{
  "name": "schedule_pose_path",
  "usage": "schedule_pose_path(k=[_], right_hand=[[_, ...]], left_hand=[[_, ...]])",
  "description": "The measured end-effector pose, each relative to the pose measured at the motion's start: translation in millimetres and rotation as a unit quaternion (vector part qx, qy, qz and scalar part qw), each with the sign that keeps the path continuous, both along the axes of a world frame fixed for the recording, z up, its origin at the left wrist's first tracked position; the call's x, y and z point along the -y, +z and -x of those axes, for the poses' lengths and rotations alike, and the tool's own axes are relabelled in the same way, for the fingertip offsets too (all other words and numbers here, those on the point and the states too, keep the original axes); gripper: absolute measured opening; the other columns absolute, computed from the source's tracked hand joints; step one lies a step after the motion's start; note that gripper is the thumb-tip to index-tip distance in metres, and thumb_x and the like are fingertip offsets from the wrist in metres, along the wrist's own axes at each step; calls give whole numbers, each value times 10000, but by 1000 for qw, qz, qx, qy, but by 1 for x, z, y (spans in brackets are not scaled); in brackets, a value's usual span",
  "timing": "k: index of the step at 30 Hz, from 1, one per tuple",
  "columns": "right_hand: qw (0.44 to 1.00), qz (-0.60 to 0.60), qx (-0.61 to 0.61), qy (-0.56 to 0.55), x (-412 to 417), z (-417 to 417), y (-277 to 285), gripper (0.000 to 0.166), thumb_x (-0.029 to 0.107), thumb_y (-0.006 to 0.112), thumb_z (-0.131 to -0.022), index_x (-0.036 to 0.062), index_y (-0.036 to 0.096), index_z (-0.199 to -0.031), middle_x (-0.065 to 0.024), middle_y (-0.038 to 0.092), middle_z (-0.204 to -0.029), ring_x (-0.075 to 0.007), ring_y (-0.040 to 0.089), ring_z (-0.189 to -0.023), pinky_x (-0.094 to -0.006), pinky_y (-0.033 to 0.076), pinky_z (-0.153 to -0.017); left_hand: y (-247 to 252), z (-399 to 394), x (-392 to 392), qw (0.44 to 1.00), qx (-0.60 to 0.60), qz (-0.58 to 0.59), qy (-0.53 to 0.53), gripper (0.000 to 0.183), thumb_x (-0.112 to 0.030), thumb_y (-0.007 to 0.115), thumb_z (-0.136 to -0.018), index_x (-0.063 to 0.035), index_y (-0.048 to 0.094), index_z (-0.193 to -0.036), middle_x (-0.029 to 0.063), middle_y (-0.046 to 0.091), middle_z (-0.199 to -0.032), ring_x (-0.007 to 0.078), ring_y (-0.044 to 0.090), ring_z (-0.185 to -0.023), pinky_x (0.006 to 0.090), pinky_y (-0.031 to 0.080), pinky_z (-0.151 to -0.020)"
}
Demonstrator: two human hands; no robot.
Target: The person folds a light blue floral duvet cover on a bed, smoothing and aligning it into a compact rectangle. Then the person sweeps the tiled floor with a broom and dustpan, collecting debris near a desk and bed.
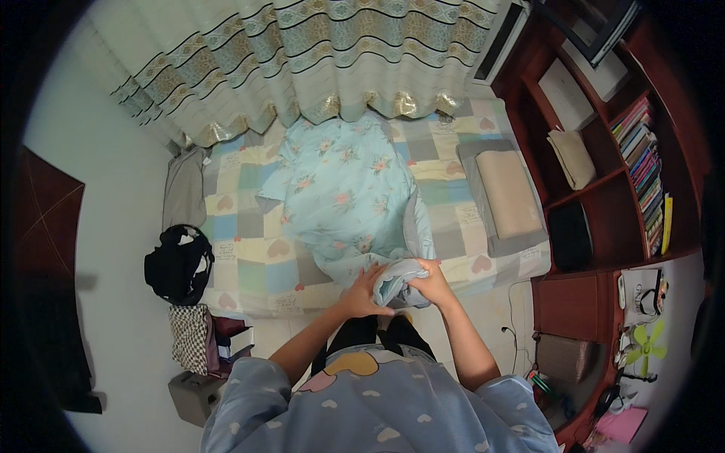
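Observation:
A light blue floral duvet cover or quilt (345,187) lies spread over the middle of a bed with a patchwork-print sheet (277,266). Its near end is bunched up at the bed's front edge, where the grey underside shows. My right hand (433,283) grips the gathered grey and blue fabric there. My left hand (362,291) rests against the left side of the same bundle, fingers spread around it; how firmly it holds is hard to tell. A fold in the bundle forms an opening between my hands.
A beige pillow (508,193) lies on a grey one at the bed's right. Curtains (340,68) hang behind the bed. Black clothing (180,265) is piled at the left edge, above a checkered bag (190,340). A reddish wooden bookshelf (606,226) stands on the right.

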State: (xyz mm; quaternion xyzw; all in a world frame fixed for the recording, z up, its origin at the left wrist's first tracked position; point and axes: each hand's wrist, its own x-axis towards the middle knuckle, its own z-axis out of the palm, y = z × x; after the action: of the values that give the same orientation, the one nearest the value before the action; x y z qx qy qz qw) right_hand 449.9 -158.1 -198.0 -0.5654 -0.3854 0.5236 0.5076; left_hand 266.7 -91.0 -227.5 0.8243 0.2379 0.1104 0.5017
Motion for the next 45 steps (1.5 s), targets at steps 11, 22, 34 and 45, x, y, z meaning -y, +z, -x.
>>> schedule_pose_path(k=[11, 22, 34, 45], right_hand=[[930, 16, 366, -24, 78, -42, 3, 596, 284, 708, -614, 26, 462, -1091, -144, 565, -937, -242, 558, -803, -299, 434, -708], [554, 706, 373, 235, 419, -149, -186, 366, 272, 521, -700, 67, 575, -998, -143, 522, -1084, -287, 511, -985, -369, 406, -808], [383, 832, 224, 334, 460, -163, -269, 351, 367, 465, -780, 160, 541, -1053, -73, 456, -1184, -224, 452, -1055, -387, 353, -874], [892, 422, 120, 112, 175, -221, -244, 315, 270, 603, -692, -9, 605, -839, -68, 580, -782, -188, 495, -618, -334, 409, -537]], left_hand=[[-37, 111, 26, 889, 134, 70, 432, 250, -74, 590, -658, 26, 541, -882, 89, 579, -812, 158, 533, -750, 289, 419, -681], [-120, 332, 332, 739, -525, 56, 418, 432, -392, 597, -661, -63, 584, -941, 149, 603, -857, 329, 566, -805, 378, 443, -667], [-144, 412, 383, 663, -610, 344, 263, 609, -543, 554, -670, -30, 570, -997, 155, 554, -1022, 276, 517, -937, 367, 397, -784], [-109, 383, 42, 742, -113, 181, 636, 438, -262, 627, -729, 61, 520, -1005, 134, 569, -922, 209, 536, -828, 325, 421, -681]])
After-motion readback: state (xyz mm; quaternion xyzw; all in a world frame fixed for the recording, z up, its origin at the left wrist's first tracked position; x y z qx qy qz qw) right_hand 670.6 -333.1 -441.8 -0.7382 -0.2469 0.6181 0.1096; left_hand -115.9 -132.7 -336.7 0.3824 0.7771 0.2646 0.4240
